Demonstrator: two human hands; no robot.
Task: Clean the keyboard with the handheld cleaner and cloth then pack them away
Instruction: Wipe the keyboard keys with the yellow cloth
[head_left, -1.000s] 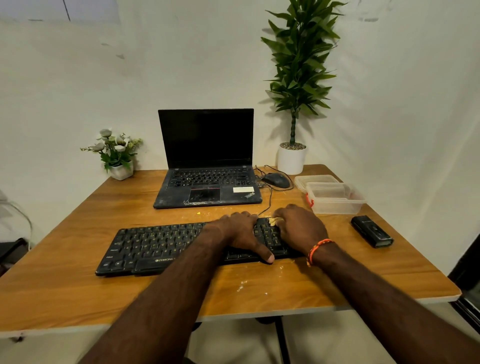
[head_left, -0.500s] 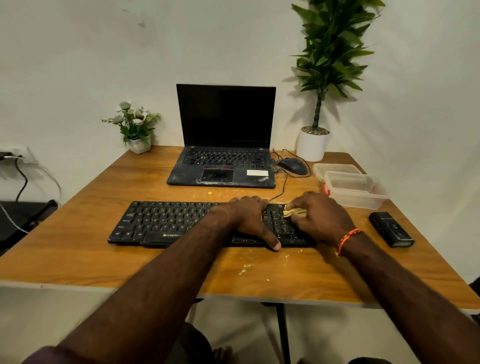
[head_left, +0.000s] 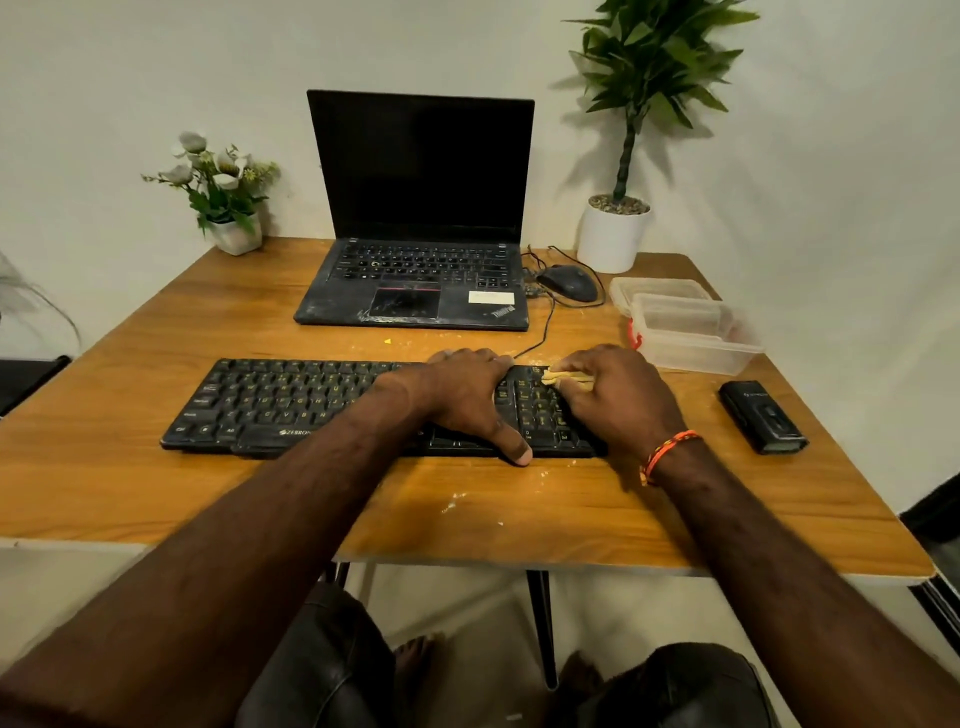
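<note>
Head view, keyboard: a black keyboard (head_left: 291, 402) lies flat on the wooden table (head_left: 156, 467), in front of the open laptop (head_left: 415, 249).
Head view, left hand: the left hand (head_left: 462, 395) lies palm down on the right half of the keyboard, fingers spread and reaching its far edge, thumb stretched over its near edge onto the table; it holds nothing.
Head view, right hand: the right hand (head_left: 618, 400) sits over the keyboard's right end, its fingers curled round a small yellowish cloth (head_left: 558, 376) and pressing it on the keys at the far right corner; most of the cloth is hidden under the fingers, so its shape is hard to make out.
Head view, cleaner: a black handheld cleaner (head_left: 762, 423) lies on the table to the right of the keyboard, apart from both hands.
Head view, box: a clear plastic box (head_left: 693, 335) stands behind the keyboard's right end, with its lid (head_left: 657, 288) just behind it.
Head view, mouse: a dark mouse (head_left: 567, 282) rests behind the keyboard, beside the laptop's right edge.
Head view, crumbs: pale crumbs (head_left: 452, 501) dot the table in front of the keyboard.
Head view, plants: a tall potted plant (head_left: 623, 156) and a small flower pot (head_left: 223, 197) stand far behind the keyboard, at the wall.
</note>
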